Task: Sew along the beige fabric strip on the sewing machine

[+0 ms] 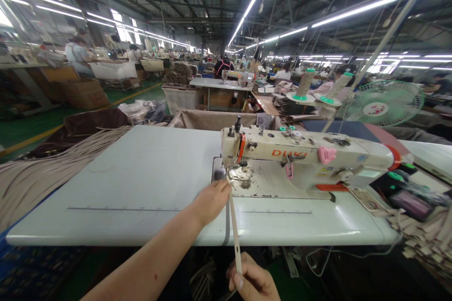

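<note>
A cream sewing machine point(303, 157) stands on a white table point(141, 183). A narrow beige strap point(234, 225) runs from under the machine's needle toward me. My left hand point(212, 200) is closed, pinching the strap just in front of the needle. Below the table's front edge my right hand point(252, 282) grips the strap's near end, pulling it taut.
A heap of beige straps point(45, 169) lies over the table's left side. More strap pieces point(423, 240) pile up at the right, by a control box point(406, 193). Thread cones point(305, 84) and a green fan point(384, 103) stand behind the machine. Other workers sit at distant tables.
</note>
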### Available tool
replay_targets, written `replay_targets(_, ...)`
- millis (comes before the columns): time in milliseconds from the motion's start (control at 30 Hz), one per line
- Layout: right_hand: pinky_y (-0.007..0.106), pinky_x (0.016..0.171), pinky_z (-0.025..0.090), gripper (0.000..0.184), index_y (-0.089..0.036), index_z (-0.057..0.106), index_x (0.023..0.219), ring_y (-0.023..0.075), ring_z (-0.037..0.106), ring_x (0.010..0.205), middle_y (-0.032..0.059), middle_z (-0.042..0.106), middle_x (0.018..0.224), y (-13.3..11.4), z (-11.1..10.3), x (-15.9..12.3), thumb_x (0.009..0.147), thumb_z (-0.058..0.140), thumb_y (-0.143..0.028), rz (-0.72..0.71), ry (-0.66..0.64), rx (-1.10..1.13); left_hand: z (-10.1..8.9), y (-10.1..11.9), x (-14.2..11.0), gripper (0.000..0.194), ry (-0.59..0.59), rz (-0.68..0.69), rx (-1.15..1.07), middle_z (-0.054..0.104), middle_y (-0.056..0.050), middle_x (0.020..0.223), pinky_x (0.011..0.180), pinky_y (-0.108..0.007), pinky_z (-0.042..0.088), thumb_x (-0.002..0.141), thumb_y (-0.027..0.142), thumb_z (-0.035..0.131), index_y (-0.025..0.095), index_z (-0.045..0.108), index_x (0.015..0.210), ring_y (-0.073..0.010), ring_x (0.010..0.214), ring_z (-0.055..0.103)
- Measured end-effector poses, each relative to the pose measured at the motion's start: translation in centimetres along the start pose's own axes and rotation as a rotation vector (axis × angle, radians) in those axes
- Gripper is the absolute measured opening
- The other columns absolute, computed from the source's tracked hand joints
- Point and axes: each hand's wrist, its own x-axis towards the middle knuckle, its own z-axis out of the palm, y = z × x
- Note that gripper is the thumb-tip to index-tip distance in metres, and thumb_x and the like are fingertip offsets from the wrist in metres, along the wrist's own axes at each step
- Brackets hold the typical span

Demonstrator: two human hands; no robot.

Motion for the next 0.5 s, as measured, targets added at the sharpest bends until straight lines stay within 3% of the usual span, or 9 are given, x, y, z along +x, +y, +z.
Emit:
replay_targets(100, 0.033, 0.078, 0.05, 0.042, -0.024, 0.082, 0.075, 0.0221, 0.062, 0.079, 0.0058, 0.067, 0.081, -0.1, 0.1, 0.2, 0.084, 0.075, -0.064, -0.009, 0.091, -0.038, 0.1, 0.0, 0.0, 0.019, 0.003, -0.005, 0.011, 0.066, -0.009, 0.12, 0.108, -0.039, 0.052, 0.102, 0.013, 0.047, 0.017, 0.065, 0.11, -0.0245, 0.118, 0.062)
replay_targets(267, 0.032, 0.069, 0.054, 0.048, -0.021, 0.08, 0.102, 0.0226, 0.068, 0.071, 0.0075, 0.076, 0.076, -0.6, 0.8, 0.1, 0.082, 0.077, -0.064, 0.212, 0.129, 0.21, 0.6, -0.1, 0.0, 0.02, 0.025, -0.003, -0.005, 0.066, -0.011, 0.119, 0.104, -0.039, 0.054, 0.102, 0.013, 0.047, 0.016, 0.065, 0.108, -0.025, 0.116, 0.062)
replay_targets(500, 0.03, 0.069, 0.049, 0.047, -0.018, 0.081, 0.08, 0.0197, 0.066, 0.067, 0.0066, 0.075, 0.068, -1.0, 1.0, -0.1, 0.086, 0.074, -0.064, 0.189, 0.081, 0.129, 0.2, 0.0, -0.1, 0.02, 0.053, -0.016, -0.011, 0.066, -0.01, 0.119, 0.102, -0.037, 0.056, 0.102, 0.013, 0.046, 0.016, 0.066, 0.104, -0.024, 0.113, 0.063)
